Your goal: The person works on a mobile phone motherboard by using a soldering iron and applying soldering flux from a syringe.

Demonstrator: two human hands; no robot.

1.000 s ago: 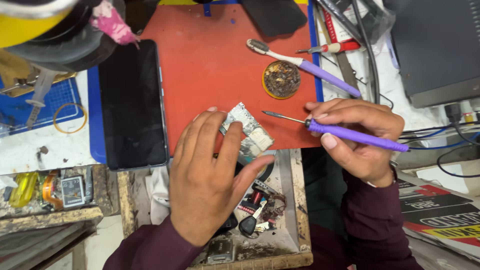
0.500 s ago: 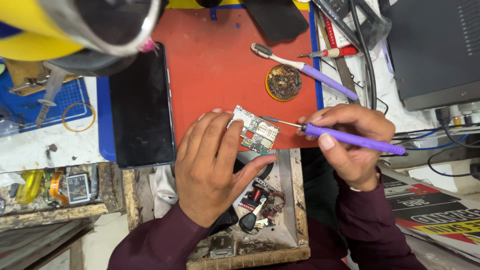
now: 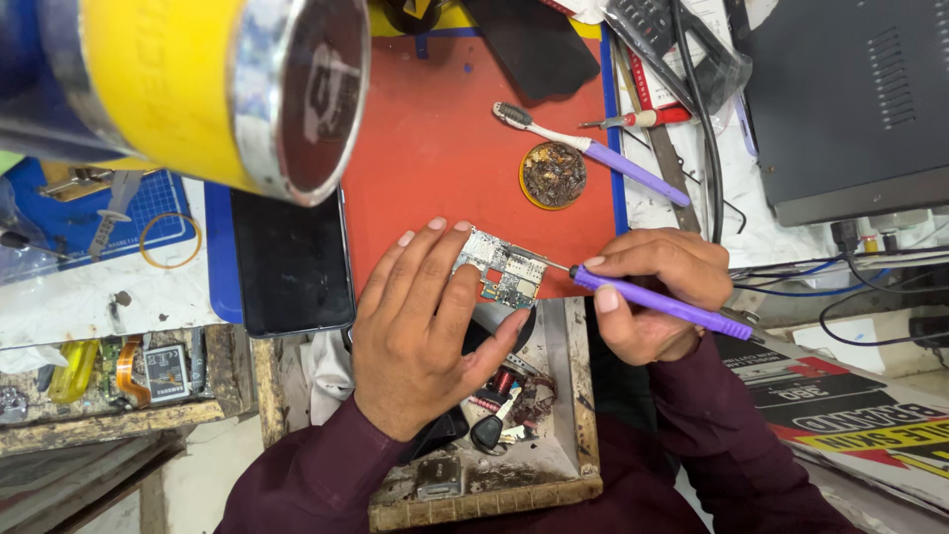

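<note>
Far left of my hands I see a blue cutting mat [image 3: 59,213] with a thin orange ring [image 3: 170,240] lying on it, and below that a grimy wooden ledge strewn with small yellow and orange parts [image 3: 109,371]. Above them, close to the lens, looms a big yellow cylinder with a shiny metal rim [image 3: 227,89], blurred. Just left of my left hand lies a flat black phone, screen up [image 3: 290,259], on the edge of the red rubber mat [image 3: 435,148] that covers the worktop.

My left hand [image 3: 425,326] is spread flat, its fingertips pressing down the left end of a small silvery-green circuit board [image 3: 504,269], which rests at the near edge of the red mat between both hands. Under my left palm sits a shallow wooden tray of dirty odds and ends [image 3: 554,396].

My right hand [image 3: 652,292] is closed in a pen grip round a purple-handled tool with a thin metal tip [image 3: 657,305]; the tip touches the board's right edge.

Beyond my right hand lie a round tin of brown residue [image 3: 554,175], a purple-handled toothbrush [image 3: 593,150] and a red-handled screwdriver [image 3: 638,119]. To the far right stands a dark grey box with vent slots [image 3: 850,99], cables [image 3: 870,277] trailing below it.
</note>
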